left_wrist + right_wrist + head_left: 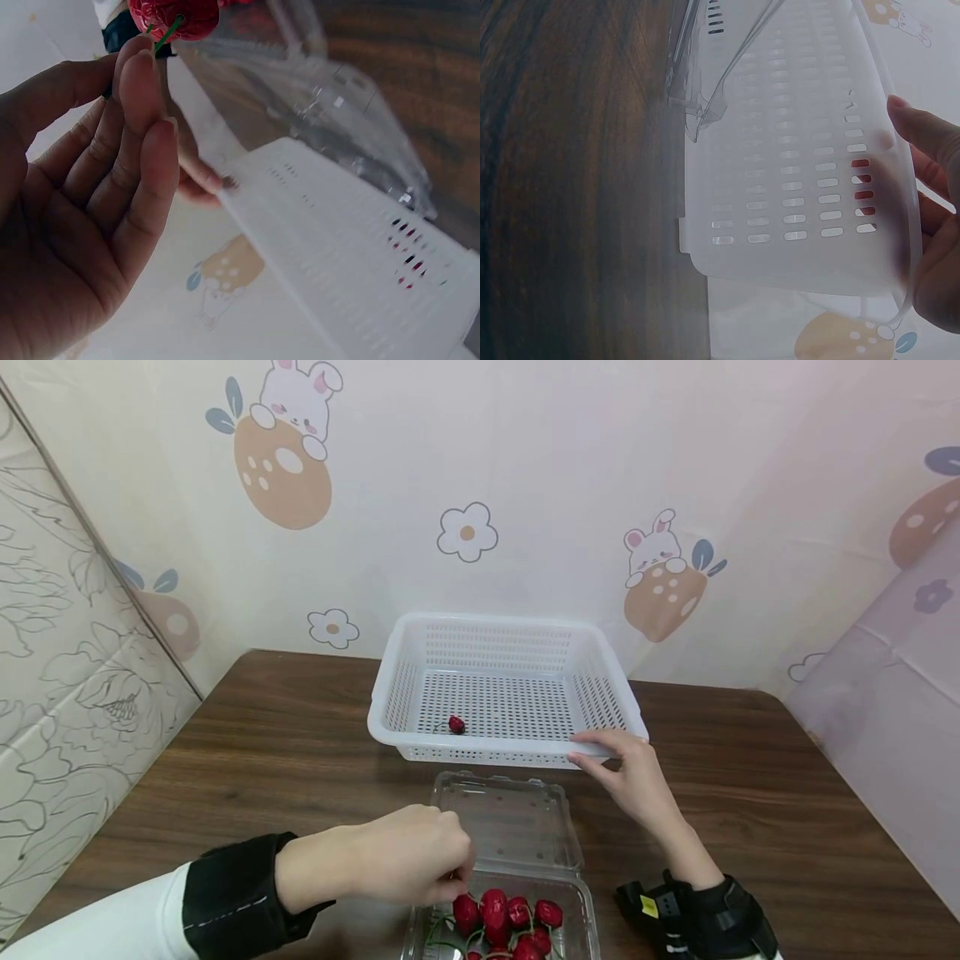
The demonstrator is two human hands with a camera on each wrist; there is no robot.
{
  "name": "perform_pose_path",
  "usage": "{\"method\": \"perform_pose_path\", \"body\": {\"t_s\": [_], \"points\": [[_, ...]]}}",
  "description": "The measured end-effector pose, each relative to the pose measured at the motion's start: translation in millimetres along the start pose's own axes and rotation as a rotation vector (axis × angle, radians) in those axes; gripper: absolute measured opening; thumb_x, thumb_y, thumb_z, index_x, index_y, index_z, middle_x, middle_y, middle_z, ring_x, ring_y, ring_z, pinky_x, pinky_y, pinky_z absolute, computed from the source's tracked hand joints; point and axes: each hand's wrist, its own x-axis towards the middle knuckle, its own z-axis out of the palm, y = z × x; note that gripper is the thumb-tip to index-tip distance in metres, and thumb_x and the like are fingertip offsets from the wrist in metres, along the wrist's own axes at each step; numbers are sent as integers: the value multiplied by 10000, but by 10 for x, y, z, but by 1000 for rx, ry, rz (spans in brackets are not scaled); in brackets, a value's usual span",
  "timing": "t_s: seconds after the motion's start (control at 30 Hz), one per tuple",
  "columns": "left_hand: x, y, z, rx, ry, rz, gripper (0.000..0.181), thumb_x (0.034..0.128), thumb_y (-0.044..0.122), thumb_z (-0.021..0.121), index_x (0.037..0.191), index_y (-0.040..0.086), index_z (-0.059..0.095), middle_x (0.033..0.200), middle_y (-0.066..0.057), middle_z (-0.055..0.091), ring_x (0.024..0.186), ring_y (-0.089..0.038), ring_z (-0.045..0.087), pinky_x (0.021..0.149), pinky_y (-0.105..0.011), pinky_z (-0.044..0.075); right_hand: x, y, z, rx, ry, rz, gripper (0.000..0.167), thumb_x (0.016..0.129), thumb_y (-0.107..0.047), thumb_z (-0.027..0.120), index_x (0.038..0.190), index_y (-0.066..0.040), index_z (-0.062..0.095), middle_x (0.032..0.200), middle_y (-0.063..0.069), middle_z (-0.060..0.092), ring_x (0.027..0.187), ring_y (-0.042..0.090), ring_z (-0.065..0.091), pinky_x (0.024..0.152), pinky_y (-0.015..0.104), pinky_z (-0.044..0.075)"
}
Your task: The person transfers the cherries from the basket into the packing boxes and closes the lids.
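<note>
My left hand is over the clear plastic box, its fingers curled. In the left wrist view its thumb and fingertips pinch the green stem of a red cherry. Several cherries with green stems lie in the box. Behind the box stands a white plastic basket with slotted walls. My right hand grips the basket's near rim close to the right corner, thumb outside and fingers inside. One cherry lies inside the basket near its front wall.
The box's clear lid lies folded back toward the basket. A dark wooden table carries everything. At the back, a cloth printed with rabbits and flowers hangs behind the table; a patterned panel is at left.
</note>
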Motion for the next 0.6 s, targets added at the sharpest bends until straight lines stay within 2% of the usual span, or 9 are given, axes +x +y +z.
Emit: {"method": "perform_pose_path", "body": {"t_s": [0.13,0.23,0.5,0.6], "points": [[-13,-11,81,-29,-8,-4,274,753,88,637,532,190,511,476,152,363,437,31,240,389,-105,227,1,-7,-1,-6,2,-6,209,759,-179,706,947,-94,673,947,39,641,895,191,575,703,390,467],[-13,-19,141,-18,0,-3,264,754,84,635,537,187,525,481,158,375,431,36,262,385,-98,250,4,-11,-4,-9,5,-13,208,754,-171,710,944,-94,674,941,35,642,892,184,575,699,383,466],[6,-16,294,113,25,36,297,748,111,644,508,190,490,452,144,363,411,19,237,373,-122,244,0,-8,-3,-11,10,-25,208,750,-160,712,943,-92,674,934,28,642,882,172,577,683,363,469],[12,-1,334,147,31,33,300,757,123,647,508,182,491,455,133,370,404,9,232,353,-125,244,-1,-6,-2,-9,14,-29,209,747,-159,715,940,-92,674,928,26,643,872,166,578,681,361,471]]}}
